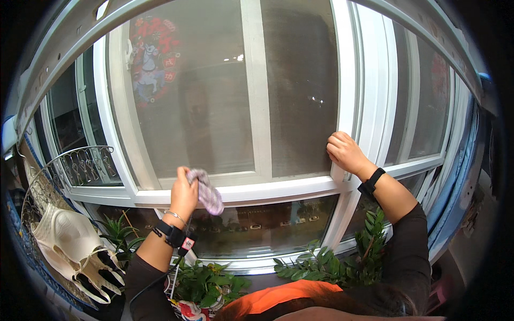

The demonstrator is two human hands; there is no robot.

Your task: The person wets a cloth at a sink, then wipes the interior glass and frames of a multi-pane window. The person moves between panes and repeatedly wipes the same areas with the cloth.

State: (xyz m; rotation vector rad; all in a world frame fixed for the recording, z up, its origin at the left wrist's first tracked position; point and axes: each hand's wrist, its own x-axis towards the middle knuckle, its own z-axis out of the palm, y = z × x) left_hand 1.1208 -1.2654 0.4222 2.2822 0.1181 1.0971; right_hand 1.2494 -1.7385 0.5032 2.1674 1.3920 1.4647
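My left hand (184, 189) is closed around one end of a fuzzy purple-and-grey knitted item (207, 192), perhaps a sock or a cloth. The rest of it hangs to the right, in front of the white window sill rail (237, 194). My right hand (344, 151) is curled against the inner edge of the white upright window frame (346, 80), close to the lower right corner of the screened pane (301, 100). Its fingertips are hidden, so I cannot see whether anything is in them. Both wrists wear black bands.
A wire drying rack (80, 158) with clips stands at left, beside a hanging cream bra (70, 236). Leafy potted plants (204, 281) line the low front, with more foliage (329, 261) at right. Blue curtain (453, 192) hangs right. A metal rail (80, 36) arches overhead.
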